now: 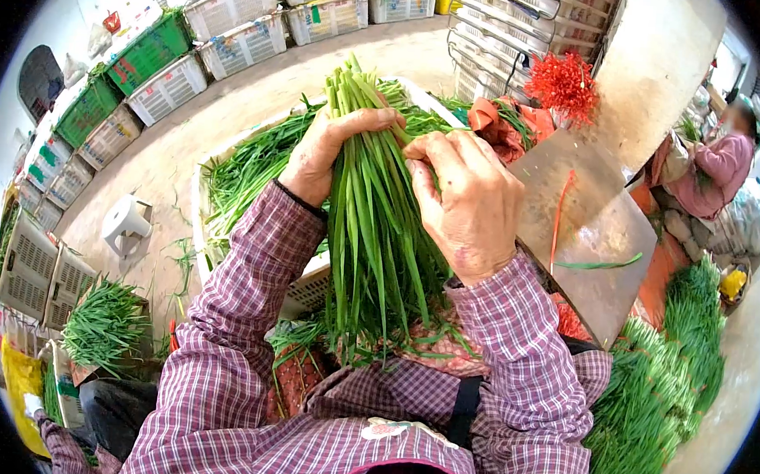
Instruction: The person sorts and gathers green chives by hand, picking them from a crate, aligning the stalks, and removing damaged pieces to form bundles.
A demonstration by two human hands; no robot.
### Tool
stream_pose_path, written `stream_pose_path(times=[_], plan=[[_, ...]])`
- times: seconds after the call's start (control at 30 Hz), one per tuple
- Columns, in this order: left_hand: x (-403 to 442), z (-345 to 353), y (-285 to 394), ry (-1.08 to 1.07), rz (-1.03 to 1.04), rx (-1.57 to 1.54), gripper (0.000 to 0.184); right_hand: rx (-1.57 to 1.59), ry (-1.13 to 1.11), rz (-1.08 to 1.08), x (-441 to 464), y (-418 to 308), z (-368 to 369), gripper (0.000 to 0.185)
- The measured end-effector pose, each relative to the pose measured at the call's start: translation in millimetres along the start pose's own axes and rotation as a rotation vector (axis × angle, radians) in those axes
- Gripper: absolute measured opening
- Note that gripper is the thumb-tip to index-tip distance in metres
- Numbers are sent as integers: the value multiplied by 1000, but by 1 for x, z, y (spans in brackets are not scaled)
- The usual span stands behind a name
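A thick bunch of green chives (374,201) is upright in front of my chest, pale cut ends up and leaves hanging down toward my lap. My left hand (334,141) wraps round it just below the ends, thumb across the front. At the bunch's upper right side, my right hand (467,195) is closed, with thumb and forefinger pinched together against the stems. What sits in that pinch is too small to make out. Behind and below the bunch, a white crate (205,216) holds more loose chives (258,154).
To the right, a metal board (597,226) carries a red strip (563,210) and a stray leaf. Red ties (564,84) hang by stacked crates (500,34). Chive bundles (651,388) lie at lower right. A person (720,168) sits beyond. A white roll (127,222) is on the floor at left.
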State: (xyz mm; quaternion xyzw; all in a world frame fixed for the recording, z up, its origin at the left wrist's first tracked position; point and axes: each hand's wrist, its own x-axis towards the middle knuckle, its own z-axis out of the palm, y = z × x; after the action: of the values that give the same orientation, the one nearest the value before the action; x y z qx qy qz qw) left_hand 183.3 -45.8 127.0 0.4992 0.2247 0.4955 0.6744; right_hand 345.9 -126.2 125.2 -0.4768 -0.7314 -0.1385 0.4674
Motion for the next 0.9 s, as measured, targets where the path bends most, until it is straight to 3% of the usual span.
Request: stream_pose_path(times=[0.33,0.43,0.63,0.73,0.9], plan=[[1,-2,-9,-53,-43,9,27,-111,-56,79,-4,3,11,8],[-1,1,-8,-43,-27,19,29,6,-35,112,-2,7,11,7],[5,-6,-15,-97,-7,118,24,126,-222,263,1,20,5,13],[4,-2,-15,-91,-20,117,21,-8,-142,144,-5,19,10,15],[-1,10,-13,-45,-13,36,20,198,-16,295,-5,8,-1,15]])
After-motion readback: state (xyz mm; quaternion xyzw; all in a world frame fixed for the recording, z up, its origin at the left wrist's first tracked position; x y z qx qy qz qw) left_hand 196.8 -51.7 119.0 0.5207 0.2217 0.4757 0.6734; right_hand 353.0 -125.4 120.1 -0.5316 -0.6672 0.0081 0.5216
